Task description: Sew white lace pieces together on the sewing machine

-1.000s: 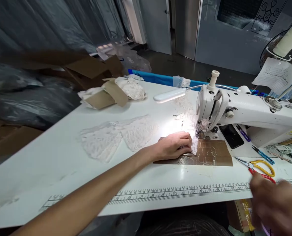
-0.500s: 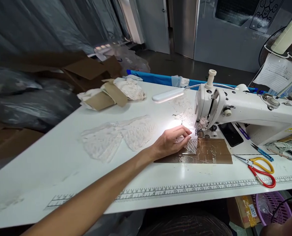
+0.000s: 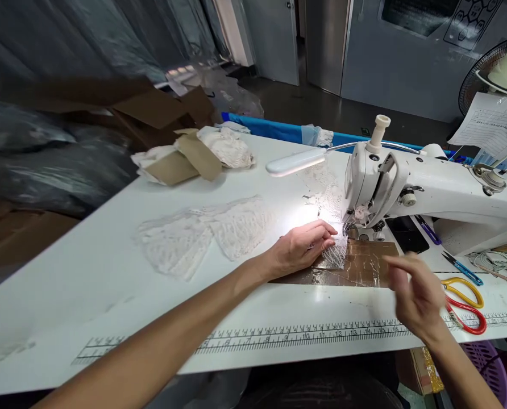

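Observation:
My left hand [image 3: 307, 245] is on the table just left of the sewing machine [image 3: 375, 184], its fingertips pinched together on a piece of white lace [image 3: 335, 257]. That lace lies beside the presser foot, over a shiny brown taped sheet [image 3: 364, 264]. My right hand [image 3: 418, 295] hovers over the right end of the sheet, smeared by motion, so its grip is unclear. It partly hides scissors [image 3: 466, 304] with one yellow and one red handle. Two joined lace pieces [image 3: 202, 233] lie flat to the left.
A lamp [image 3: 296, 163] lights the needle area. Bundled lace with brown card [image 3: 200, 156] sits at the far left. Blue snips [image 3: 462, 268] and a dark phone [image 3: 407, 233] lie near the machine. A printed ruler [image 3: 304, 336] runs along the front edge.
My right hand has come in from the lower right and is now over the brown sheet's right end. My left hand stays on the lace. The view has shifted slightly.

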Motion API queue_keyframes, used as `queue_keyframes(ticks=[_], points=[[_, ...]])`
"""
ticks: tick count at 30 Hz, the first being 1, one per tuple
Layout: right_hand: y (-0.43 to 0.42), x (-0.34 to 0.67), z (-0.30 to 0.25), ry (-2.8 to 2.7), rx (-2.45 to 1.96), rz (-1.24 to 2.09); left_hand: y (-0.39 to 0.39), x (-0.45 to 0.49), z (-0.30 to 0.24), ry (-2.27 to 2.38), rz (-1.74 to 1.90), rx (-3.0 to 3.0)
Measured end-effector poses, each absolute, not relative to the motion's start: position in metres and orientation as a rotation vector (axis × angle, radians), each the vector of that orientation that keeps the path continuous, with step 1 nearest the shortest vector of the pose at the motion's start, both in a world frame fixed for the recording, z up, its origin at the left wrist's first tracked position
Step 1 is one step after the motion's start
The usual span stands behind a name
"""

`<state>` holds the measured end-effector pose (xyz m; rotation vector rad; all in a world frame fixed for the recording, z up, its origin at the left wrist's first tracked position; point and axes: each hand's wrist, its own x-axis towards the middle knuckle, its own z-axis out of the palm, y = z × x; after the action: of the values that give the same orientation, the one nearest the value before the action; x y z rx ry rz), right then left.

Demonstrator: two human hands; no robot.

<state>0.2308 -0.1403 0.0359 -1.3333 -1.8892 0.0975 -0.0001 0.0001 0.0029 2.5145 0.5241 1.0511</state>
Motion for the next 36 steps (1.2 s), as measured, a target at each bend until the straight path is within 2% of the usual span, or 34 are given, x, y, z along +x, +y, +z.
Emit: queue_keyframes(ticks=[5,8,15,22,28,32,36], points=[[-0.083,0.215,0.017,-2.334,-1.377,0.209,-0.002,-0.003,0.003,0.542,0.943,2.566],[-0.072,0.209,0.013,-2.312,-1.442,0.243,-0.003,-0.004,0.005,0.510,0.934,2.650],[-0.075,0.214,0.012,-2.168,-1.291,0.433,-0.008,0.000,0.004,0.433,1.066,2.877],[-0.078,0.225,0.002,-2.446,-1.324,0.159,-0.005,-0.001,0.001,0.381,1.039,2.777],[-0.086,0.221,-0.001,-2.465,-1.300,0.175,-0.004,0.003,-0.005,0.307,1.028,2.871],[-0.087,0.222,0.008,-2.461,-1.293,0.264,-0.004,0.005,-0.008,0.288,1.025,2.903],[-0.074,0.231,0.023,-2.429,-1.260,0.584,-0.004,0.007,-0.005,0.211,1.033,2.987]])
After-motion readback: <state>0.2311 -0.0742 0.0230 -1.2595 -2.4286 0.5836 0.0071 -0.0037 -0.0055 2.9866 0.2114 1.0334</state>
